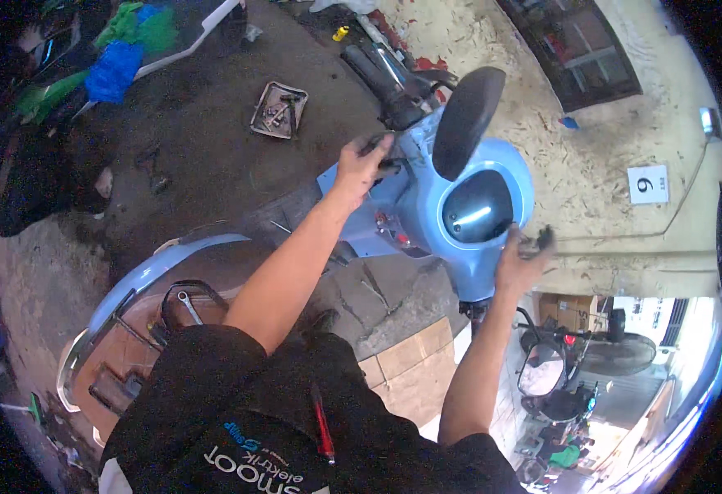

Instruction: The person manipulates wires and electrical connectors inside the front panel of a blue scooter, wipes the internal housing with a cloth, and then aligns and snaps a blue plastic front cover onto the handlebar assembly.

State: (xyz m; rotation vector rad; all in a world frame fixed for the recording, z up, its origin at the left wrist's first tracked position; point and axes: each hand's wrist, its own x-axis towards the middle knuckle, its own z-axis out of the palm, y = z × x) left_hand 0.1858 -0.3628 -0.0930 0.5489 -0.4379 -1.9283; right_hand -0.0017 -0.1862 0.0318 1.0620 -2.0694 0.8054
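A light-blue scooter front (427, 210) with an oval dark display (478, 207) stands before me. My left hand (361, 169) is at the left of the blue handlebar cover (491, 276), next to dark parts there. Its thumb and fingers are apart, and I cannot make out anything held. My right hand (524, 259) is at the cover's right side, close to the display rim. Its fingers are spread and look dark at the tips, with nothing visible in them. A black oval mirror (469, 123) rises above the display.
A tray (279, 110) with small tools lies on the dark floor. At lower left sits a blue-edged body part (159, 267) with a wrench (188, 308) by it. Flattened cardboard (410, 358) lies below the scooter. Another scooter's mirror (542, 368) and a stained wall (600, 165) are at right.
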